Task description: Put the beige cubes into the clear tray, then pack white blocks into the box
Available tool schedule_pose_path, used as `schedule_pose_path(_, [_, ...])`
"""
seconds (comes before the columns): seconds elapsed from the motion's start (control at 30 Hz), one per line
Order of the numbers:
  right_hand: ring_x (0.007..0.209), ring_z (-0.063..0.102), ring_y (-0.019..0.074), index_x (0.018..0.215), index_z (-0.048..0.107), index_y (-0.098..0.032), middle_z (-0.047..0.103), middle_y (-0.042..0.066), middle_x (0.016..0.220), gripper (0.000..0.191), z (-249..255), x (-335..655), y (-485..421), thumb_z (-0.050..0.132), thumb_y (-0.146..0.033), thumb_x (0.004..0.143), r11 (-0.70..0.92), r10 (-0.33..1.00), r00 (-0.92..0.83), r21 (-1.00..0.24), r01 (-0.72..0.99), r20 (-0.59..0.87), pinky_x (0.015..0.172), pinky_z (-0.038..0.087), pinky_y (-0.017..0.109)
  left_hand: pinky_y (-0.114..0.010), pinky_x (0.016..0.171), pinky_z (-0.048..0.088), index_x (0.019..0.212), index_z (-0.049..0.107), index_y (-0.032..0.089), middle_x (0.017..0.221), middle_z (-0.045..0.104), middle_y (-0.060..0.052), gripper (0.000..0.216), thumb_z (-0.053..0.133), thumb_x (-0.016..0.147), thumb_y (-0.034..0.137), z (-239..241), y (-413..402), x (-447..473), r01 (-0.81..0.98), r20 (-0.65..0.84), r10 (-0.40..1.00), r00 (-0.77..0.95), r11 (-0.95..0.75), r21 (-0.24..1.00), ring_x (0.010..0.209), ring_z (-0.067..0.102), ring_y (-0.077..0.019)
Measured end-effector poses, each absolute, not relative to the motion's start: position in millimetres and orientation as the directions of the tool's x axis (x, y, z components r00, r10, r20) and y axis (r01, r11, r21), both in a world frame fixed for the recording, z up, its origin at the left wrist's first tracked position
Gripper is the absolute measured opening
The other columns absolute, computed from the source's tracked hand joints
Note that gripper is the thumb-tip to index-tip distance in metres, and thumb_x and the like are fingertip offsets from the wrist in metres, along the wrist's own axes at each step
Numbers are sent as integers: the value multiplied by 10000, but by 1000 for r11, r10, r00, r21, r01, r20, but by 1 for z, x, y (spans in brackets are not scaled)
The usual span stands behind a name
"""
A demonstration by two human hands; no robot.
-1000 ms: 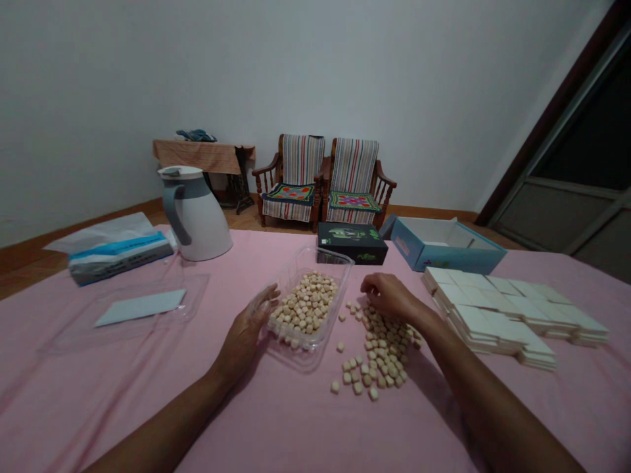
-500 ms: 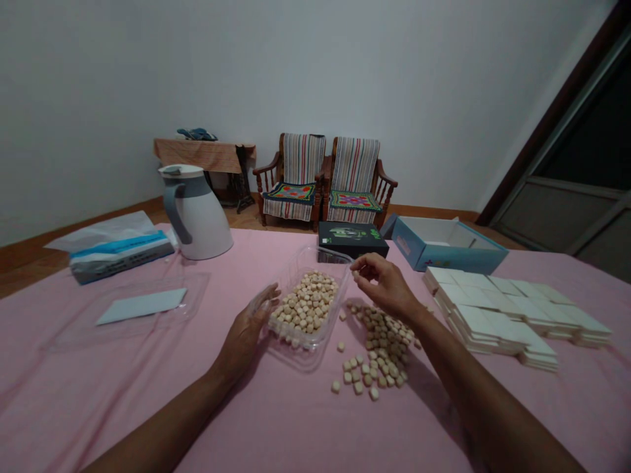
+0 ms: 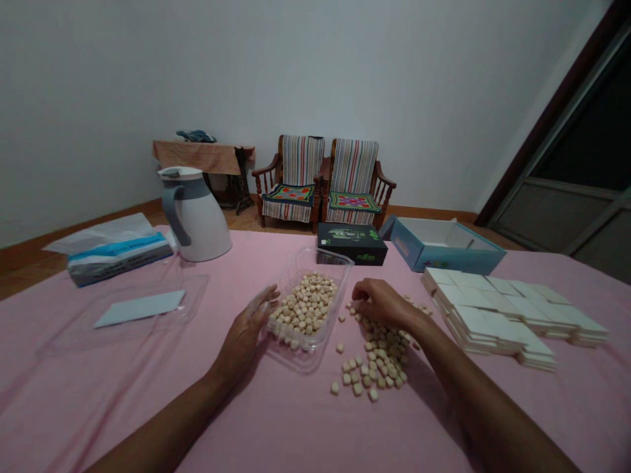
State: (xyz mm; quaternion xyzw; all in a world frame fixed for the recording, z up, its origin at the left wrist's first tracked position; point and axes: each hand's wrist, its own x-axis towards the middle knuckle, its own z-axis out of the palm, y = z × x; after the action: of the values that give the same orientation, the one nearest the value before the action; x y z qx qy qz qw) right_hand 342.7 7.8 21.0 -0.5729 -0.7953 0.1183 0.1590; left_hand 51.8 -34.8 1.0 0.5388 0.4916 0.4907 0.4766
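Note:
A clear plastic tray (image 3: 311,360) holds a heap of small pale wooden cubes (image 3: 308,302). My left hand (image 3: 250,322) rests against the tray's left side, its fingers extended and apart. To the right of the tray, more loose wooden cubes (image 3: 379,358) lie in a pile on the pink cloth. My right hand (image 3: 382,302) is low at the far end of that pile, with fingers curled down and drawn together. Whatever sits between its fingertips is hidden.
Stacks of thin pale wooden squares (image 3: 493,309) lie right, before an open blue box (image 3: 448,253). A black box (image 3: 351,244) stands behind the tray. Leftward are a white jug (image 3: 204,223), a tissue pack (image 3: 121,256) and a clear lid (image 3: 194,299) with a pale strip.
My right hand has moved down from beside the tray's right rim to the loose pile. My left hand stays at the tray.

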Motion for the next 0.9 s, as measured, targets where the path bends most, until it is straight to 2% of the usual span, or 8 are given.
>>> schedule_pose_path(0.1, [847,570,189,848,679,-162,667,76,888,190,7,340,8,544,-111,724,300,953,-297,-280,912,53,719,385,264,-447,988,432,1323,502,194,1323,561,-146,649,481,825,609,-1,-34,51,59,71,997,44,-73,996,1197,540,-306])
schedule_pose_path(0.23, [810,555,178,838,668,-162,640,71,855,184,2,338,9,526,-104,736,300,954,-296,-272,914,57,705,377,263,-453,1010,413,1317,507,177,1326,555,-159,658,484,822,609,0,-35,51,42,80,995,53,-82,996,1203,534,-306])
schedule_pose_path(0.37, [706,541,135,831,621,-149,599,46,830,164,18,337,7,537,-75,711,298,939,-184,-423,856,289,667,399,250,-440,966,452,1323,498,191,1348,542,-153,658,483,819,614,2,-36,54,28,50,998,41,-51,998,1205,534,-307])
schedule_pose_path(0.47, [659,543,113,856,600,-168,590,16,804,143,36,329,2,536,-107,744,395,886,-110,-609,688,451,639,426,237,-435,972,449,1308,516,188,1346,549,-148,652,476,820,618,3,-35,53,63,75,997,37,-77,995,1185,553,-303])
schedule_pose_path(0.57, [702,580,119,904,607,-180,609,20,846,137,46,318,-3,558,-174,776,483,861,-127,-714,507,492,655,461,243,-435,982,441,1309,518,187,1324,569,-145,637,467,831,605,1,-33,52,99,100,994,41,-103,990,1171,565,-297])
schedule_pose_path(0.67, [754,617,130,935,621,-179,640,35,907,175,48,314,-4,560,-172,771,497,859,-133,-746,443,494,694,479,258,-431,992,431,1306,519,181,1305,582,-146,629,473,834,595,0,-33,50,113,119,992,48,-124,986,1174,562,-295])
schedule_pose_path(0.8, [688,621,136,870,634,-172,660,22,788,183,42,325,3,494,-126,761,377,900,-32,-740,557,435,653,465,254,-421,943,467,1309,515,196,1311,576,-145,627,470,832,601,2,-35,52,83,84,996,38,-87,993,1172,563,-300])
schedule_pose_path(0.9, [679,604,139,782,643,-164,668,28,760,176,33,335,6,499,-86,718,289,945,-121,-608,740,303,642,434,244,-421,939,469,1296,528,182,1288,586,-156,636,475,824,606,3,-36,53,82,98,995,28,-100,992,1166,564,-303])
